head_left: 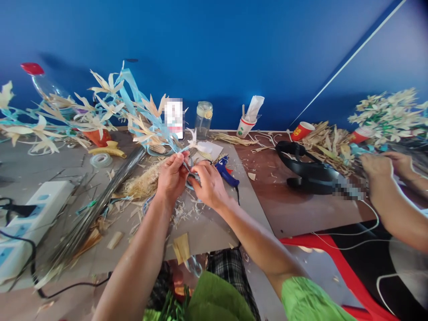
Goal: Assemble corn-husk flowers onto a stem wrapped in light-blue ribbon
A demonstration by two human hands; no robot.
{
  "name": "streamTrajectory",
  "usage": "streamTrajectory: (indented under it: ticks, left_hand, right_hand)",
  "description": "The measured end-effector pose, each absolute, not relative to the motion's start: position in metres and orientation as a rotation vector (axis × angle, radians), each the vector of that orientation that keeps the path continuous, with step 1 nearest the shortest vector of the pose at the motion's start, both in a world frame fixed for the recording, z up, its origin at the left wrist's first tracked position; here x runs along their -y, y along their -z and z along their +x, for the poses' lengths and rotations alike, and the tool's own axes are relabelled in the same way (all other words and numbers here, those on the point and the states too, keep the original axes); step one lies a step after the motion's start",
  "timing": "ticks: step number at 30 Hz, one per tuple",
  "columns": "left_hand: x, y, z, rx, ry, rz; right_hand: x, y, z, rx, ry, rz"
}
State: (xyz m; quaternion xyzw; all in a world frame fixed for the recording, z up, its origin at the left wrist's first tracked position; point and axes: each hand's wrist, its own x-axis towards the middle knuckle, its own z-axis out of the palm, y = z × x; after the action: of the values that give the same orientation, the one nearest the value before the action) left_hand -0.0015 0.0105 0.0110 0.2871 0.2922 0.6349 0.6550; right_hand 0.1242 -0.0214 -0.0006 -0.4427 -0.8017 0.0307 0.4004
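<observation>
My left hand (172, 176) is closed in a pinch on the stem of a small pale husk flower (193, 139) wrapped with light blue ribbon. My right hand (210, 183) is closed too, gripping the same stem just below and to the right, fingers meeting those of the left hand. The stem leads up to a spray of husk flowers and blue ribbon (127, 107) lying across the table. Husk scraps (180, 213) litter the grey board (214, 227) under both hands.
A blue glue gun (227, 174) lies just right of my hands. A bundle of wires (100, 200) and a white power strip (23, 223) lie to the left. A jar (203, 119), paper cups (245, 127) and a black stand (309, 171) stand behind. Another person's hands (384, 167) work at right.
</observation>
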Motion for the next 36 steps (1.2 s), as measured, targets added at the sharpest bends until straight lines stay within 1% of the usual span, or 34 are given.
streamTrajectory:
  ticks: [3, 6, 8, 9, 12, 14, 15, 17, 20, 22, 24, 25, 27, 29, 30, 33, 36]
  left_hand:
    - [-0.009, -0.012, 0.000, -0.656, -1.420, 0.680]
    - [-0.007, -0.014, 0.001, -0.627, -1.414, 0.707]
    - [-0.007, -0.016, 0.000, -0.618, -1.409, 0.721]
    - [-0.006, -0.016, 0.000, -0.616, -1.400, 0.723]
    - [-0.004, -0.017, -0.001, -0.586, -1.344, 0.725]
    - [-0.002, -0.017, -0.002, -0.550, -1.307, 0.730]
    - [-0.001, -0.017, -0.002, -0.535, -1.295, 0.730]
    - [0.000, -0.017, -0.002, -0.516, -1.287, 0.725]
    - [-0.001, -0.016, -0.002, -0.505, -1.309, 0.710]
    - [-0.003, -0.015, -0.003, -0.508, -1.332, 0.689]
    - [-0.006, -0.014, -0.004, -0.520, -1.356, 0.660]
    - [-0.007, -0.014, -0.004, -0.529, -1.368, 0.647]
    - [-0.009, -0.013, -0.004, -0.559, -1.391, 0.624]
    - [-0.010, -0.012, -0.003, -0.599, -1.416, 0.617]
    - [-0.010, -0.012, -0.002, -0.620, -1.425, 0.620]
    - [-0.008, -0.012, 0.000, -0.683, -1.443, 0.649]
    - [-0.006, -0.013, 0.002, -0.722, -1.439, 0.684]
  right_hand:
    - [0.018, 0.001, 0.124, 1.979, -0.116, -1.190]
    - [0.019, -0.001, 0.125, 1.875, -0.347, -1.179]
    - [0.020, -0.004, 0.125, 1.795, -0.641, -1.146]
    - [0.021, -0.005, 0.125, 1.733, -0.848, -1.112]
    - [0.023, -0.007, 0.124, 1.398, -1.593, -0.863]
    - [0.024, -0.006, 0.123, 1.123, -2.010, -0.626]
    - [0.024, -0.004, 0.123, 1.001, -2.159, -0.528]
    - [0.024, -0.001, 0.123, 0.818, -2.347, -0.403]
    - [0.019, 0.004, 0.125, 0.778, -2.453, -0.415]
    - [0.014, 0.005, 0.129, 0.899, -2.438, -0.526]
    - [0.009, 0.005, 0.135, 1.033, -2.267, -0.694]
    - [0.007, 0.006, 0.138, 1.079, -2.098, -0.786]
    - [0.005, 0.006, 0.141, 1.160, -1.637, -0.954]
    - [0.008, 0.005, 0.140, 1.273, -1.174, -1.050]
    - [0.010, 0.005, 0.138, 1.352, -0.994, -1.073]
    - [0.019, 0.003, 0.127, 1.612, -0.631, -1.087]
    - [0.023, 0.003, 0.118, 1.757, -0.436, -1.090]
